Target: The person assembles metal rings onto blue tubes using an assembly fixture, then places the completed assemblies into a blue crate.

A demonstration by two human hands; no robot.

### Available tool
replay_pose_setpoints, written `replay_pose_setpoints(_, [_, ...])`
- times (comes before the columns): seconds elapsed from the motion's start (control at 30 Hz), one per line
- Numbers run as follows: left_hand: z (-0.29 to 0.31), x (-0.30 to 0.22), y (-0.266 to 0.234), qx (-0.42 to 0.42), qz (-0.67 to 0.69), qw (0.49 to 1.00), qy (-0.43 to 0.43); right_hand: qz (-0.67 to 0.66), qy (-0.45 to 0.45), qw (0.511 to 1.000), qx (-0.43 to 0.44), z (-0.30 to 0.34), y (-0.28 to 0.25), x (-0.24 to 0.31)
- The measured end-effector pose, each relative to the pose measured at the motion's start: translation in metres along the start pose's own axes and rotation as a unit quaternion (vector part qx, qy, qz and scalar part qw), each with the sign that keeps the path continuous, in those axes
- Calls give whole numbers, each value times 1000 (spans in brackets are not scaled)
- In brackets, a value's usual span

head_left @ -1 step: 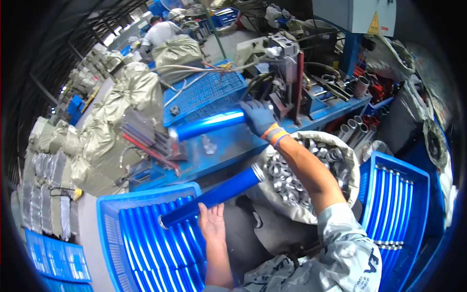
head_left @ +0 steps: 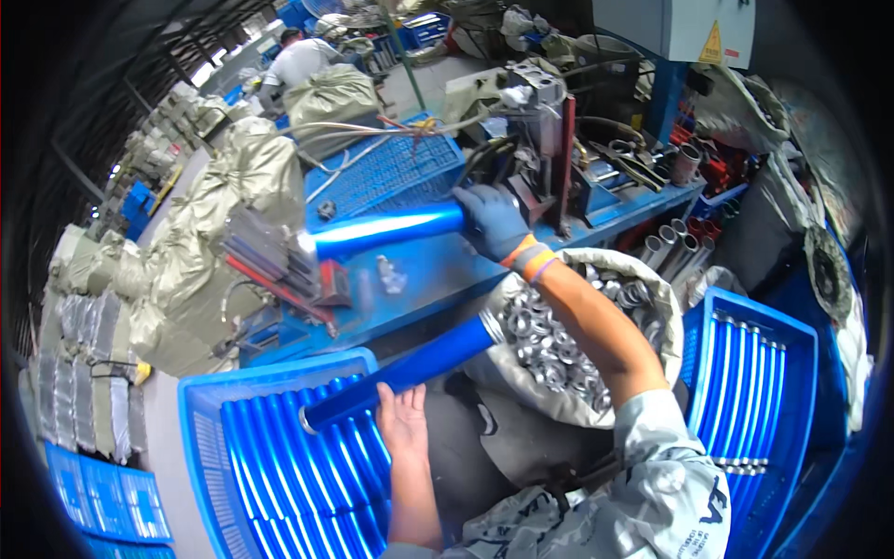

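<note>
1. Swinging slightly leftward and nearer to level at its far end since the previous view, the upper blue tube hangs over the blue surface.
2. The gloved right hand is wrapped round its near end, so this tube seems to be in mid-handling, not set down.
3. Palm up and opened out, the bare left hand touches the lower blue tube, which has hardly shifted; any curl beneath is hidden.
4. That tube slants from above the blue crate toward the sack of metal rings.
</note>
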State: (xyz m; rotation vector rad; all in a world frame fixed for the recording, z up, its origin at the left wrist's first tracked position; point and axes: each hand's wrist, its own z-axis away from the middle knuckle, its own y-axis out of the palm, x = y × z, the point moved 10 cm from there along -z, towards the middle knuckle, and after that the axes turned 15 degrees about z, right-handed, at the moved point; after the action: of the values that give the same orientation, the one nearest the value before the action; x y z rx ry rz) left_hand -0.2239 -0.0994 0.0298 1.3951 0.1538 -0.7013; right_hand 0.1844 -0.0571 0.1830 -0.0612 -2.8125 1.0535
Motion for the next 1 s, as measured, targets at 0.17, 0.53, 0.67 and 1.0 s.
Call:
replay_pose_setpoints(0.17, [-72, 127, 50, 29, -4, 997, -73, -110, 101, 983, -109, 51, -207, -51])
replay_pose_setpoints(0.53, [-321, 217, 95, -57, -24, 995, -73, -248, 486, 822, -161, 376, -395, -115])
replay_pose_setpoints(0.67, [-334, 216, 77, -64, -48, 994, -77, -175, 541, 810, -146, 431, -430, -125])
replay_pose_setpoints(1.0, [-389, 186, 77, 173, -110, 963, -174, 255, 492, 831, -48, 572, -541, -142])
